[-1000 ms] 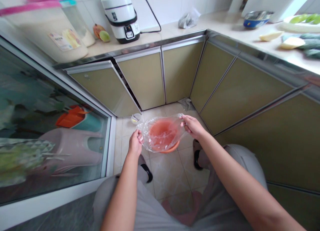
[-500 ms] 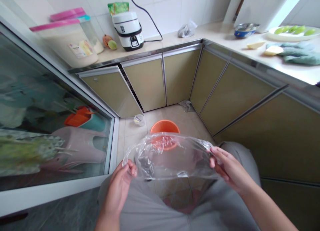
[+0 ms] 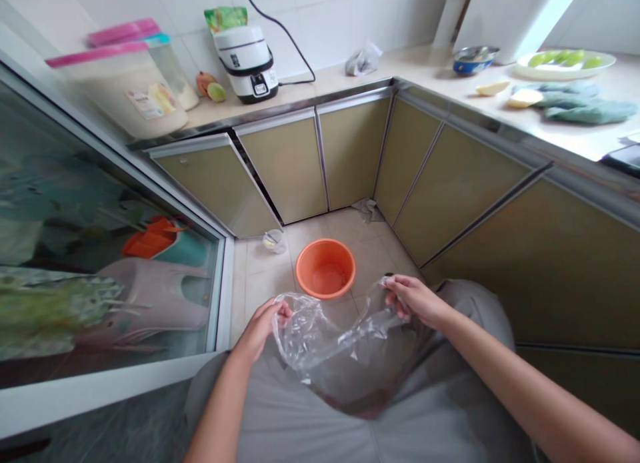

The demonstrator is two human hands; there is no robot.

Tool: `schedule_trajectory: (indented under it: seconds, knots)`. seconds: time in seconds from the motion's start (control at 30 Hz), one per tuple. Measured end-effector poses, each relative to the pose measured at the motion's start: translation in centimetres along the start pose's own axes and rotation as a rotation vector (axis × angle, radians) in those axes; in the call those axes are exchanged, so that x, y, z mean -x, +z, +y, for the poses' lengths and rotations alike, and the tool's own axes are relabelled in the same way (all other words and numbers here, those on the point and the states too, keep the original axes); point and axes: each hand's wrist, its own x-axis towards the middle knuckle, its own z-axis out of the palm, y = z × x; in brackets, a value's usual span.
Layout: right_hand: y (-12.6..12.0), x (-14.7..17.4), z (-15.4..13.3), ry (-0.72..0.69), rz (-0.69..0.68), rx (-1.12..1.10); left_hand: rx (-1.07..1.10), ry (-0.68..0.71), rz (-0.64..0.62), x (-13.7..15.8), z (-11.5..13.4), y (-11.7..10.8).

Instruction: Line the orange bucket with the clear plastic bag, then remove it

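A clear plastic bag (image 3: 345, 346) hangs between my two hands above my lap, its middle sagging. My left hand (image 3: 265, 323) grips the bag's left edge with curled fingers. At the other side, my right hand (image 3: 413, 297) pinches the bag's right edge between thumb and fingers. Just beyond the bag, an orange basin (image 3: 326, 269) stands upright on the tiled floor, apart from both hands. Its inside shows no contents that I can make out.
A small clear cup (image 3: 275, 241) and a grey cloth (image 3: 367, 209) lie on the floor by the cabinets (image 3: 283, 166). A glass door (image 3: 100, 249) is on the left. The counter holds a rice cooker (image 3: 246, 63), lidded containers (image 3: 125, 86) and a plate (image 3: 525, 68) of green fruit.
Both hands have come closer together and moved forward, so the stretched bag now sags. The bag has dropped lower in view, and the orange basin shows whole.
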Motion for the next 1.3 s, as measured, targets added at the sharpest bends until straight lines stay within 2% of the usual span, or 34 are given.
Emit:
schedule_trajectory:
  seconds: [0.13,0.27,0.33,0.53,0.67,0.83,1.03,1.1,1.23,1.3]
  knots:
    - [0.7,-5.9,0.2,0.148,0.011,0.109,-0.273,-0.176,-0.046,-5.9,-1.8,-1.2]
    - [0.8,-10.7,1.2,0.305,0.114,0.226,-0.743,-0.295,-0.010,-10.9,-3.9,-2.9]
    - [0.7,-12.5,2.1,0.354,0.146,0.271,-0.879,-0.338,0.017,-12.6,-5.0,-3.9]
    - [0.5,-15.6,5.2,0.408,0.187,0.350,-1.017,-0.411,0.042,-15.1,-8.3,-6.5]
    - [0.6,-16.9,6.3,0.413,0.185,0.323,-1.044,-0.446,0.074,-15.8,-9.1,-7.6]
    - [0.6,-18.3,6.7,0.383,0.256,0.273,-1.007,-0.437,0.151,-16.0,-8.3,-7.7]
    - [0.6,-18.4,7.3,0.309,0.236,0.329,-0.937,-0.423,0.218,-15.6,-7.4,-5.7]
    - [0.4,-18.1,7.3,0.242,0.224,0.487,-0.946,-0.404,0.226,-15.4,-7.1,-5.2]
    - [-0.1,-17.5,6.5,-0.009,0.237,0.981,-1.001,-0.332,0.268,-14.9,-5.8,-5.0]
    - [0.0,-17.2,5.5,-0.061,0.254,1.038,-1.041,-0.285,0.329,-14.6,-5.0,-5.0]
